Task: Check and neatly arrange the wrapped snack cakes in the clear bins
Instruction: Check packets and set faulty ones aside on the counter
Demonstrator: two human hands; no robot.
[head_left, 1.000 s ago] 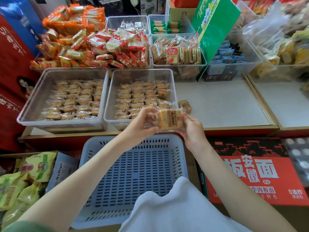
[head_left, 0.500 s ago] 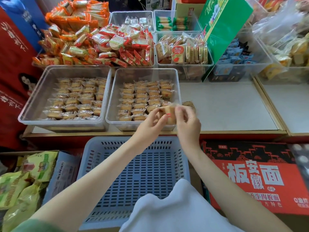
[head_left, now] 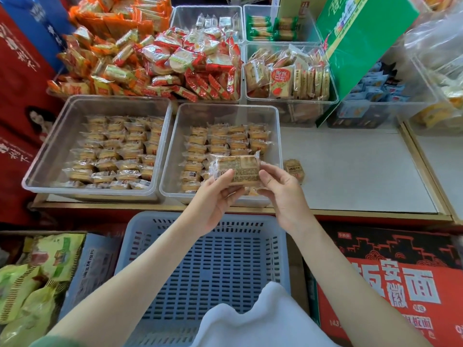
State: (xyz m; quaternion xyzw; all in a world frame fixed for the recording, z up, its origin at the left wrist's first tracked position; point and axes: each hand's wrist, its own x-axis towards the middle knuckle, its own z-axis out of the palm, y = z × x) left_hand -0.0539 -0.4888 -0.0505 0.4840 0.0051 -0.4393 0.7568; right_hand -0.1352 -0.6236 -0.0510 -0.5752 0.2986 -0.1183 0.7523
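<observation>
We had flipped the wrapped snack cake [head_left: 235, 169] to its printed back; our left hand [head_left: 213, 196] and right hand [head_left: 285, 196] each pinched an end, so checking looked underway.

Both hands, left hand [head_left: 213, 199] and right hand [head_left: 285, 194], pinch one wrapped cake [head_left: 235, 169] above the right clear bin [head_left: 276, 136] on the desk [head_left: 350, 169].

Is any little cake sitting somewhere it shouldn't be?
Yes. One wrapped cake lies alone on the grey shelf, just outside the right-hand clear bin, while the other cakes sit in rows inside. The left hand and right hand pinch a second cake.
</observation>
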